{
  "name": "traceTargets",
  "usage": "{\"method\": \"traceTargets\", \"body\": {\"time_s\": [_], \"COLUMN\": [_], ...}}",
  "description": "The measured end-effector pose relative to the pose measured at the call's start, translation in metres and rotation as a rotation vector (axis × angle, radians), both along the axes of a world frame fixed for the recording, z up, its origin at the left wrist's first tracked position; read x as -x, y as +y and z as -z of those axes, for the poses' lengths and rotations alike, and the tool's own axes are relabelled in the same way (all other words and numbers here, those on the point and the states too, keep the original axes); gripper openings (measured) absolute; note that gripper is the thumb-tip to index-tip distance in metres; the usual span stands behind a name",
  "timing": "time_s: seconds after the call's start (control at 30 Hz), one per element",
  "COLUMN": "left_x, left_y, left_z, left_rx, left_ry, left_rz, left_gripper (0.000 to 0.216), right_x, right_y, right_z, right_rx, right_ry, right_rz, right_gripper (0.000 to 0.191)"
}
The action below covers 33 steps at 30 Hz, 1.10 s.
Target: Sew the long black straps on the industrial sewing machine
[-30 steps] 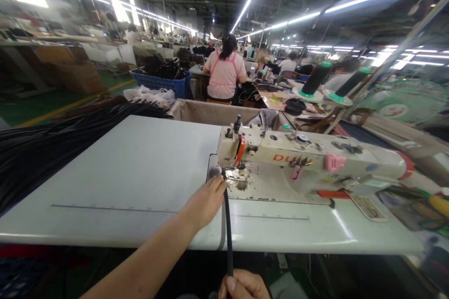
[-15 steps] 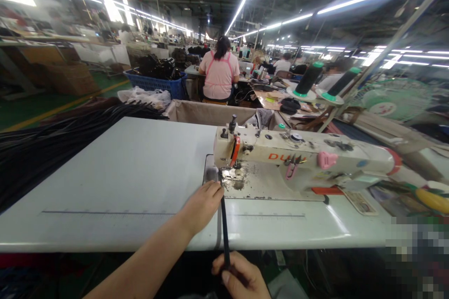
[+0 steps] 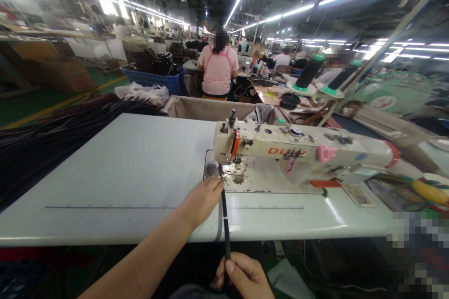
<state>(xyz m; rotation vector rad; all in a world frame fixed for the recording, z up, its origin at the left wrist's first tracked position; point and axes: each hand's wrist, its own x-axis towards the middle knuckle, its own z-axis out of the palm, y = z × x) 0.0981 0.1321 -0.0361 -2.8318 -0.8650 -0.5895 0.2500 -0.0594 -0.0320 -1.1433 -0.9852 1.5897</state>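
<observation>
A narrow black strap [image 3: 225,205] runs from under the sewing machine's needle area toward me and over the table's front edge. It bears a small white mark partway along. My left hand [image 3: 207,196] rests on the table just in front of the presser foot, its fingers together and closed on the strap; the thumb is hidden. Below the table edge, my right hand [image 3: 243,273] pinches the strap between thumb and fingers. The white sewing machine [image 3: 259,142] stands with its needle end just beyond my left fingertips.
Many black straps [image 3: 70,126] lie heaped along the table's left side. A fabric-lined bin [image 3: 203,108] stands behind the machine. Two thread cones [image 3: 308,72] rise at the right, near a green fan [image 3: 389,93]. A person in pink [image 3: 218,67] sits ahead, facing away.
A white mark on the strap now shows between my hands. Both hands keep their hold in nearly the same places. The whole view has shifted slightly.
</observation>
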Motion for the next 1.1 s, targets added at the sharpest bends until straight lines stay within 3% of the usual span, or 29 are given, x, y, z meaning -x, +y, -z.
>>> {"method": "traceTargets", "body": {"time_s": [0.33, 0.73, 1.1], "left_x": [0.002, 0.003, -0.003], "left_y": [0.0, 0.002, 0.007], "left_z": [-0.002, 0.004, 0.009], "left_rx": [0.064, 0.071, 0.099], "left_ry": [-0.043, -0.049, -0.09], "left_rz": [0.001, 0.006, -0.054], "left_gripper": [0.023, 0.023, 0.036], "right_x": [0.003, 0.001, 0.0], "right_y": [0.001, 0.001, 0.002], "right_z": [-0.011, -0.005, -0.004], "right_rx": [-0.012, -0.026, -0.039], "right_ry": [-0.044, -0.087, -0.121], "right_rz": [-0.005, -0.006, -0.009], "right_gripper": [0.05, 0.054, 0.056]}}
